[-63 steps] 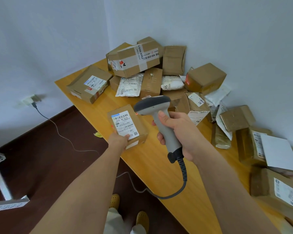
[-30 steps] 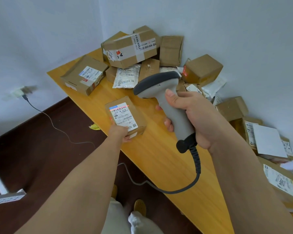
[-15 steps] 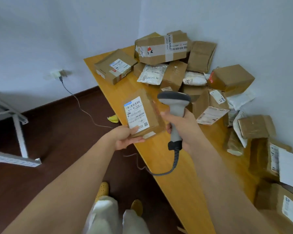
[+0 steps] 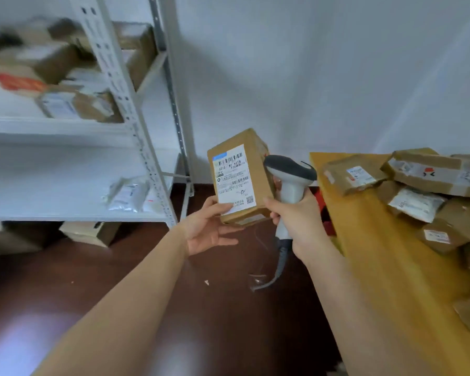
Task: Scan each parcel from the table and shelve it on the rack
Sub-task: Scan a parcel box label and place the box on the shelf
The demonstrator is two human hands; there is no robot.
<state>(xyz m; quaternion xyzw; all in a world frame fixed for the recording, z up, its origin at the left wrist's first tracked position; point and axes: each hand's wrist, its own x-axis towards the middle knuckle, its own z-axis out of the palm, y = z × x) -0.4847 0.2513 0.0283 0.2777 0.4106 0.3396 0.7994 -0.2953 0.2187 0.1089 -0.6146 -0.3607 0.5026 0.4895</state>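
Between the two hands, above the floor (image 4: 147, 280), is the parcel (image 4: 255, 169) — a small brown box held upright, long axis running bottom to top and tipped a little to the left, white label (image 4: 234, 180) facing the camera w/ barcode at the top end. The left hand (image 4: 209, 229) holds its lower left corner: thumb lies on the label's bottom edge, palm under the box, other fingers stretched out loosely below it. The right hand (image 4: 296, 221) is wrapped round the grip of the scanner (image 4: 288, 172); its thumb tip also touches the parcel's lower right edge. Scanner head sits just right of the box, nose pointing left toward it, cord hanging down below the hand.

Left of the left hand stands the rack (image 4: 136, 131), white metal. Upper shelf holds several brown boxes, blurred; the shelf below has a couple of pale bags; a box sits on the floor under it.

Right of the right hand is the table (image 4: 377, 253) — yellow wood, piled w/ more brown boxes and bagged parcels at its far end.
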